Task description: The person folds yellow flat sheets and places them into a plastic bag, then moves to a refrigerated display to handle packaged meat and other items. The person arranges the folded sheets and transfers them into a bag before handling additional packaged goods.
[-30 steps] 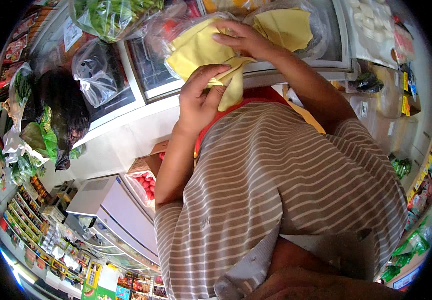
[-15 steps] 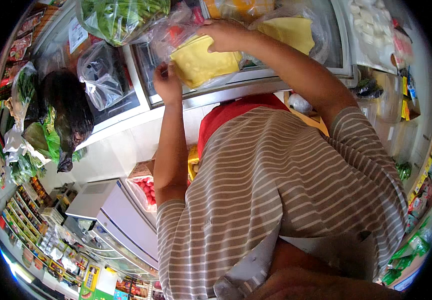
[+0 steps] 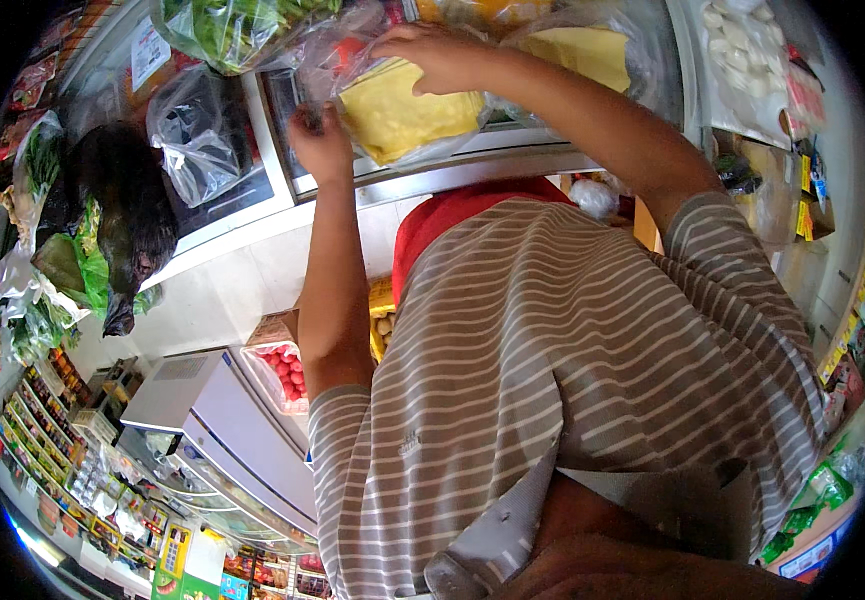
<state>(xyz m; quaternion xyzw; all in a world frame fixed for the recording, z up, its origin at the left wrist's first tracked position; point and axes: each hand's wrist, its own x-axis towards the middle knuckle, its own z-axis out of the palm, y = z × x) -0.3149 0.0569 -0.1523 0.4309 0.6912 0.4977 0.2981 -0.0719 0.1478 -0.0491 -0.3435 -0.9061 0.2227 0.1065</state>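
A stack of thin yellow sheets [image 3: 407, 112] lies in a clear plastic bag [image 3: 462, 135] at the front edge of a glass-topped chest cabinet. At its left edge, my left hand [image 3: 324, 148] has curled fingers closed at the bag's film; its fingertips are partly hidden. My right hand [image 3: 437, 62] reaches over the far edge of the stack, fingers stretched toward crumpled clear plastic and thumb apart. A second yellow stack [image 3: 582, 55] in clear plastic lies to the right, beyond my right forearm.
Bagged green vegetables [image 3: 242, 30] lie at the far left of the cabinet. Nearer are a clear bag with dark contents [image 3: 197, 140] and a black plastic bag [image 3: 122, 200]. White pieces in a bag [image 3: 742, 50] sit far right. Red produce in a box [image 3: 282, 370] stands below.
My right hand has shifted slightly left and away along the stack's far edge. My left hand has moved a little left and away. The stack stays nearly in place.
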